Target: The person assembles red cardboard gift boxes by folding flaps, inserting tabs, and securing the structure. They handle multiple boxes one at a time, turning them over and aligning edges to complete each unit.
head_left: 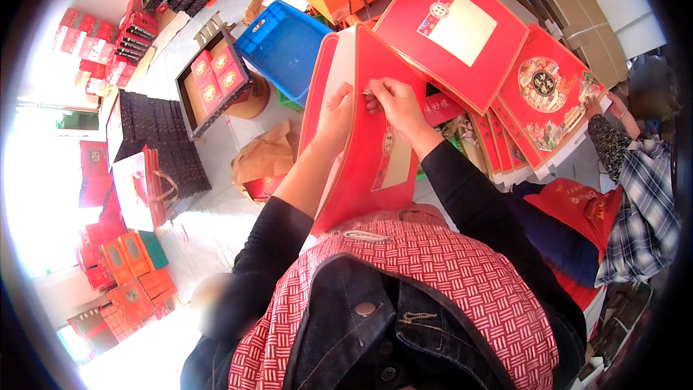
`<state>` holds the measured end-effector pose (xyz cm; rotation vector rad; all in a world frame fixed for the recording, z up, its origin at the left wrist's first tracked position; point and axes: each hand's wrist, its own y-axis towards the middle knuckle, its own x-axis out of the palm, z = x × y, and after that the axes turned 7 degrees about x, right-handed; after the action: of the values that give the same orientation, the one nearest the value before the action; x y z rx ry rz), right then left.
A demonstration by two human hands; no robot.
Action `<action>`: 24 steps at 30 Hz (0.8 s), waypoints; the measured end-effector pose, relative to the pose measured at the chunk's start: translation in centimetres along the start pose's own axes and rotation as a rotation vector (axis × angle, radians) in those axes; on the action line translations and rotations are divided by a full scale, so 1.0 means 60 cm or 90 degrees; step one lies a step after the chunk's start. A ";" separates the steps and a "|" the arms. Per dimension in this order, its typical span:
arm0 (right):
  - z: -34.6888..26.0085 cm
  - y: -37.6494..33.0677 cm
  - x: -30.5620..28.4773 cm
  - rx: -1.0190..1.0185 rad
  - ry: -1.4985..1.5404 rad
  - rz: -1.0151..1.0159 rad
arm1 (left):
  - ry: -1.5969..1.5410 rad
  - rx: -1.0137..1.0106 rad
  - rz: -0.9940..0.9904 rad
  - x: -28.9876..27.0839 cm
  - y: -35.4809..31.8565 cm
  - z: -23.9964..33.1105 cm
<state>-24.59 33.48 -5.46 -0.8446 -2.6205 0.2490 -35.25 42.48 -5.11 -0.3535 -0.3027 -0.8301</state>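
Note:
A red, gold-edged piece of cardboard gift packaging (382, 166) stands upright against my lap, with a cream panel on its right face and a pale strip along its left side. My left hand (336, 117) is closed at the upper edge of that strip. Just beside it, my right hand (395, 107) pinches at the top of the red face; whatever lies between those fingertips is too small to make out. To the upper right rests a similar red piece with a cream panel (462, 36), on top of other red printed boards (543, 97).
A blue plastic crate (284, 50) stands ahead, beside a dark tray (193, 101) of red boxes. Brown paper (263, 159) lies left of my knees. Dark stacks (162, 141) and a red handled bag (141, 191) are further left. At right, another person's hand (615, 108) touches the printed boards.

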 end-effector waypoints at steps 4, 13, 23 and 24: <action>-0.015 0.000 -0.009 0.011 -0.136 -0.024 | 0.149 0.039 0.031 0.010 -0.002 0.011; -0.011 0.003 -0.016 0.079 0.214 -0.061 | 0.034 -0.011 0.136 0.011 -0.002 0.011; 0.019 0.006 -0.033 0.093 0.450 -0.076 | 0.552 0.286 -0.121 0.055 -0.038 0.046; 0.024 0.006 -0.036 0.079 0.455 -0.102 | 0.605 0.315 -0.153 0.054 -0.034 0.048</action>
<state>-23.33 32.41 -7.50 -0.5404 -1.9620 0.0462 -35.09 40.25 -0.88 0.5563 0.3492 -1.0331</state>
